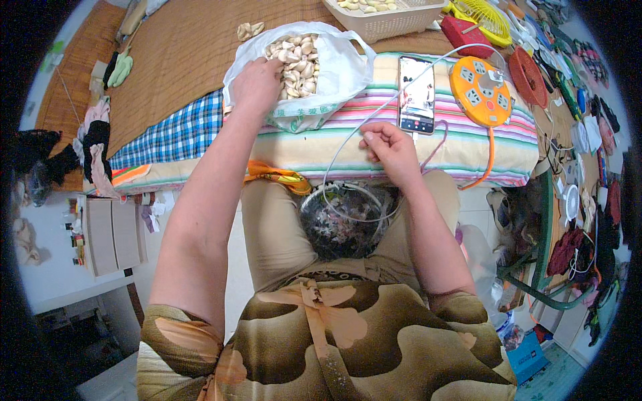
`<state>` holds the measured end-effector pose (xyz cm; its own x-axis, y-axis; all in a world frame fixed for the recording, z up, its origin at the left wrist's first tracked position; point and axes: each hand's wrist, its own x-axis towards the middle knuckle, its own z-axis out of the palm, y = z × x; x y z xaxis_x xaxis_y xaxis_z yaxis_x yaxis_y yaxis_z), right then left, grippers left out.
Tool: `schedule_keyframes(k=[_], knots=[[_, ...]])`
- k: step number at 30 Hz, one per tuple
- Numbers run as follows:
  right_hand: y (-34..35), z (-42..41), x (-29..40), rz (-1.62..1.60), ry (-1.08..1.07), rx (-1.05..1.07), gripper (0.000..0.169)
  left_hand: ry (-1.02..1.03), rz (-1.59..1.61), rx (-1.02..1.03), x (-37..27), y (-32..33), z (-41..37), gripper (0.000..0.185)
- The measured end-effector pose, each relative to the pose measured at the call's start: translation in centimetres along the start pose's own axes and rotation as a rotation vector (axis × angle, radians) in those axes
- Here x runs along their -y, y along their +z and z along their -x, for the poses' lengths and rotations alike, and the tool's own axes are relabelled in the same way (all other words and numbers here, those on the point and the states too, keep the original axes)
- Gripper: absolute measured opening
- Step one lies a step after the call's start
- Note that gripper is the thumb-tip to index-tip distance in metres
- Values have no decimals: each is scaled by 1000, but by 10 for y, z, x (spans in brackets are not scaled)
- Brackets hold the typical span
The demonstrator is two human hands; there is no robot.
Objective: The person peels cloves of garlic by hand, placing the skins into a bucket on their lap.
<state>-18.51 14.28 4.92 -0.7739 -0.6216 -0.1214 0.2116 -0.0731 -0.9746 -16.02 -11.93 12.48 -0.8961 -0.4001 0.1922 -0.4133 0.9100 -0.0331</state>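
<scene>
My left hand reaches over the rim of a white plastic bag, its fingertips down at the left side of a heap of unpeeled garlic cloves. Whether the fingers grip a clove is hidden. My right hand hovers near the bed's front edge, below a smartphone, with its fingers curled and thumb close to the index finger. Nothing shows clearly between them. Beneath, between my knees, stands a bin lined with dark plastic and holding pale scraps. Peeled cloves lie in a beige plastic basket at the back.
A white cable loops past my right hand and over the bin. An orange round power strip rests on the striped cloth beside the phone. Behind it are a red box and a red basket. An orange cloth hangs by my left knee.
</scene>
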Motion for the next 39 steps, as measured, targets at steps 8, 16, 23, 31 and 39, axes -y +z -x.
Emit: schedule_keyframes(k=[8, 16, 23, 31, 39], knots=[[4, -3, -1, 35, -41, 14, 17, -61, 801, -463, 2, -6, 17, 15], [12, 11, 1, 116, 113, 311, 16, -199, 1257, -331, -11, -7, 116, 15], [69, 71, -69, 1013, 188, 936, 24, -188, 1105, -236, -9, 20, 177, 14], [97, 119, -210, 1009, 340, 1142, 24, -31, 795, -257, 4, 23, 200, 14], [101, 128, -243, 730, 304, 977, 28, -45, 803, -280, 5, 30, 193, 14]])
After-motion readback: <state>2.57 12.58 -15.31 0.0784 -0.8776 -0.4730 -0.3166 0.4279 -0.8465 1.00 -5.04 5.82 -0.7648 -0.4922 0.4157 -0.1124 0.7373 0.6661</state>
